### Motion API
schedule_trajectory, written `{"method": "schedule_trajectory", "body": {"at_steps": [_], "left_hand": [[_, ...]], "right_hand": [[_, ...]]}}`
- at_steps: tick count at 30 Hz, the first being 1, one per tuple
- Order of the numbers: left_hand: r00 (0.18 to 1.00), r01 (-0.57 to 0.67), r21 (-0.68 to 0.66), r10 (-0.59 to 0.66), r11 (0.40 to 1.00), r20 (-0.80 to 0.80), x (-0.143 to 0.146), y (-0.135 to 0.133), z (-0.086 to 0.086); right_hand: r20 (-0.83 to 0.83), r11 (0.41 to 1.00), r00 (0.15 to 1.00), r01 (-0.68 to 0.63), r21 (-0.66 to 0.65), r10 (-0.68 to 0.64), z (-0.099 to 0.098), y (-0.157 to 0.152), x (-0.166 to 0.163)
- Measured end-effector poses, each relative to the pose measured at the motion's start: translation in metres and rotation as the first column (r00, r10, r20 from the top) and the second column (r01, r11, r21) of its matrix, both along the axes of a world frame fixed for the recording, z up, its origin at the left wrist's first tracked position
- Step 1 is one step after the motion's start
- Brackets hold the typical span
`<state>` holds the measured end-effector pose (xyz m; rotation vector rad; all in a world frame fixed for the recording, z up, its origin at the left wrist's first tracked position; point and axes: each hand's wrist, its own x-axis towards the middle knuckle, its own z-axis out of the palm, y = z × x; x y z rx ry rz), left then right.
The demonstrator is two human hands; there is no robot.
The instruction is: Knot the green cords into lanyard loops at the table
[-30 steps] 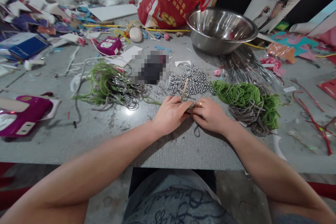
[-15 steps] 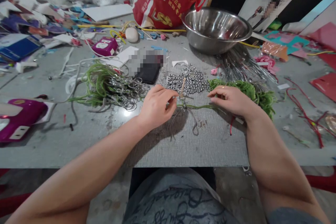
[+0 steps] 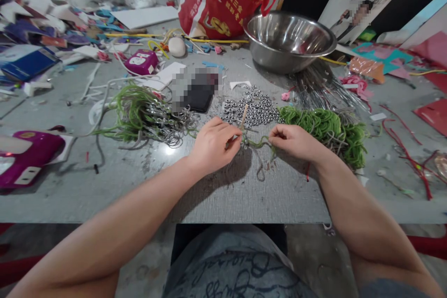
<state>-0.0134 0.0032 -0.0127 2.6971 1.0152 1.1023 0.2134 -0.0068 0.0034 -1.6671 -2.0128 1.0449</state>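
A green cord (image 3: 258, 144) runs in a slack wave between my hands, just above the table. My left hand (image 3: 217, 145) is closed in a pinch at the cord's left part, by a small tangle of grey cord with a metal bead. My right hand (image 3: 295, 143) pinches the cord's right part between thumb and fingers. A thin wooden stick (image 3: 245, 114) stands up beside my left fingertips; its lower end is hidden. Silver beads (image 3: 256, 106) lie heaped behind my hands. Green cords with metal pieces (image 3: 139, 116) are bundled at left, and loose green cords (image 3: 323, 123) at right.
A steel bowl (image 3: 289, 51) stands behind the beads, next to a red bag (image 3: 216, 2). A dark phone (image 3: 200, 98) lies left of the beads. Purple power strips (image 3: 31, 160) sit at left. Red cords (image 3: 407, 158) and paper scraps lie at right.
My right hand has moved left and closed its fingers on the green cord. The cord was straight and is now wavy. My left hand has shifted slightly right.
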Motion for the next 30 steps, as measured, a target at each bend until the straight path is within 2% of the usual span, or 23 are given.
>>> {"method": "schedule_trajectory", "body": {"at_steps": [3, 6, 10, 16, 19, 21, 23, 25, 27, 30], "left_hand": [[1.000, 0.021, -0.090, -0.023, 0.996, -0.021, 0.005, -0.004, 0.001], [0.997, 0.052, -0.174, -0.061, 0.983, -0.045, 0.010, -0.008, 0.001], [0.994, 0.070, -0.219, -0.086, 0.973, -0.065, 0.015, -0.012, -0.002], [0.992, 0.101, -0.149, -0.111, 0.984, -0.054, 0.019, -0.011, -0.008], [0.995, 0.094, -0.154, -0.100, 0.984, -0.030, 0.018, -0.010, -0.009], [0.996, 0.086, -0.175, -0.089, 0.981, -0.012, 0.017, -0.009, -0.009], [0.996, 0.091, -0.188, -0.093, 0.978, 0.003, 0.016, -0.008, -0.010], [0.995, 0.097, -0.194, -0.098, 0.976, 0.003, 0.015, -0.008, -0.010], [0.996, 0.084, -0.222, -0.087, 0.972, -0.004, 0.014, -0.008, -0.011], [0.999, 0.052, -0.351, -0.045, 0.935, 0.028, 0.014, -0.008, -0.009]], "right_hand": [[-0.346, 0.988, 0.927, 0.118, -0.097, -0.144, -0.006, -0.003, -0.013], [-0.514, 0.972, 0.827, 0.160, -0.169, -0.226, -0.010, -0.007, -0.024], [-0.582, 0.964, 0.769, 0.194, -0.183, -0.265, -0.013, -0.012, -0.033], [-0.581, 0.971, 0.779, 0.208, -0.118, -0.237, -0.019, -0.014, -0.038], [-0.527, 0.968, 0.823, 0.251, 0.004, -0.211, -0.019, -0.016, -0.036], [-0.440, 0.942, 0.885, 0.265, 0.207, -0.152, -0.019, -0.019, -0.034], [-0.301, 0.878, 0.954, 0.150, 0.454, -0.007, -0.018, -0.021, -0.033], [-0.129, 0.795, 0.979, -0.048, 0.605, 0.157, -0.018, -0.023, -0.032], [0.010, 0.751, 0.971, -0.193, 0.631, 0.240, -0.019, -0.023, -0.032], [0.102, 0.757, 0.967, -0.248, 0.605, 0.235, -0.021, -0.021, -0.032]]}}
